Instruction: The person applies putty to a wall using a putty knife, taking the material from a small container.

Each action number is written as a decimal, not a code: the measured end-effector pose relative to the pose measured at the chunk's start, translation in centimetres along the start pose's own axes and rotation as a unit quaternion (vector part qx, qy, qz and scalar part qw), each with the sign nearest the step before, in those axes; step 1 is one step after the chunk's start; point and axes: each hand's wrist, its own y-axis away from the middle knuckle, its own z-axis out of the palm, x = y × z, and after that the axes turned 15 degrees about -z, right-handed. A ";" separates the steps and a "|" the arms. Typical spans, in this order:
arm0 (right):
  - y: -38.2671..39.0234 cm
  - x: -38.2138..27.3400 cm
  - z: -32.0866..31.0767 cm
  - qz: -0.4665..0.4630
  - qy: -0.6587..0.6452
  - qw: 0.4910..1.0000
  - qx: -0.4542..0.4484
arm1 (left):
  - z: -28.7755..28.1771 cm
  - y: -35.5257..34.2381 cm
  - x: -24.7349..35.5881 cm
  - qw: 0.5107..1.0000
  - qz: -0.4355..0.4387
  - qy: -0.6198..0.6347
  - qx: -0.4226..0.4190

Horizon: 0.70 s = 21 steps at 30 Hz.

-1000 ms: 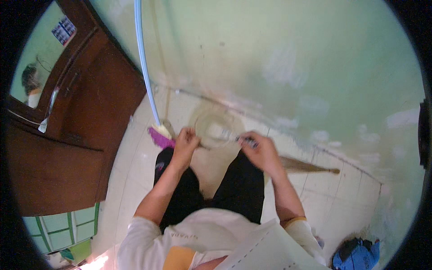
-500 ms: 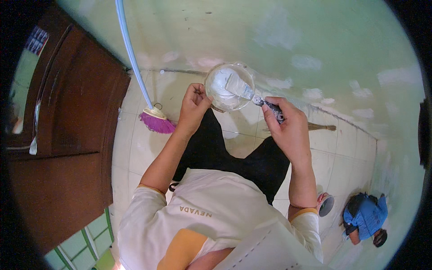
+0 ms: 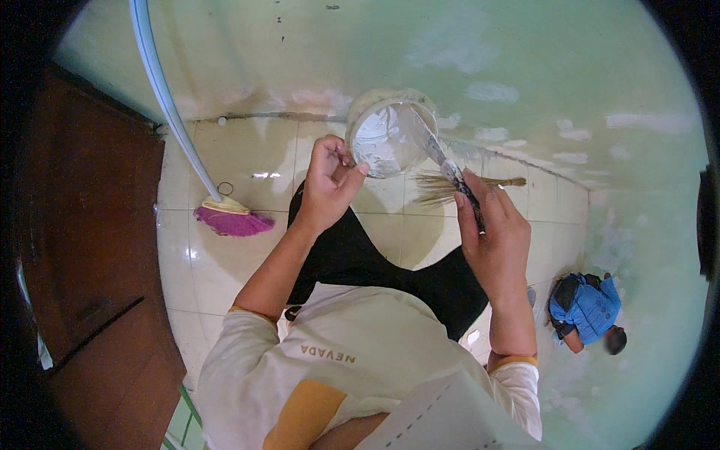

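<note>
My left hand [image 3: 331, 184] grips the near left side of a round, translucent tub [image 3: 369, 103], fingers curled and thumb at the rim. White paste [image 3: 381, 142] smears the inside of the tub. In my right hand [image 3: 499, 229] is a putty knife [image 3: 452, 171], its dark, paste-spattered handle between thumb and fingers. The knife's blade is turned nearly edge-on and lies at the tub's right rim, pointing up and left. Whether its tip touches the paste, I cannot tell.
Ahead stands a green wall [image 3: 540, 75] with white patches. A purple broom [image 3: 234, 217] with a pale blue handle is on the left, near a brown door [image 3: 90, 247]. On the tiled floor [image 3: 247, 161] lies a stick broom [image 3: 442, 187]. Another person [image 3: 586, 306] in blue crouches at right.
The putty knife's blade has swung from flat over the paste to edge-on at the tub's right rim. My right hand has moved slightly lower and right. The whole view has shifted.
</note>
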 end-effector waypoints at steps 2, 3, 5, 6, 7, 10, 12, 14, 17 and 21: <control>-0.1 0.0 0.5 -0.010 0.017 1.000 -0.007 | 0.0 0.1 0.4 1.000 0.002 0.010 0.007; 0.0 -0.1 0.9 -0.021 0.028 0.999 -0.009 | -0.2 0.2 0.5 1.000 0.007 0.015 0.011; 0.2 -0.1 1.4 -0.039 0.050 0.998 -0.008 | -0.6 0.5 1.1 1.000 0.018 0.003 0.013; 0.3 0.0 1.6 -0.049 0.059 0.997 -0.007 | -0.6 0.7 1.4 1.000 0.025 -0.013 0.013; 0.3 0.1 1.9 -0.060 0.075 0.995 -0.011 | -0.8 0.6 1.6 0.999 0.033 -0.027 0.014; 0.6 -0.2 3.1 -0.066 0.100 0.992 -0.044 | -1.0 0.8 1.9 0.996 0.052 -0.066 0.031; 0.5 -0.5 4.0 -0.064 0.039 0.996 -0.039 | -1.0 0.6 1.9 0.995 0.050 -0.075 0.042; 0.2 -1.1 4.9 -0.058 -0.020 0.998 -0.033 | -1.4 0.7 2.0 0.995 0.035 -0.084 0.045; -0.5 -0.9 4.9 -0.051 -0.060 0.995 -0.061 | -1.8 0.9 2.6 0.993 0.003 -0.103 0.055; -2.2 1.1 3.5 -0.089 -0.008 0.994 -0.060 | -2.1 1.2 4.3 0.987 0.030 -0.146 0.058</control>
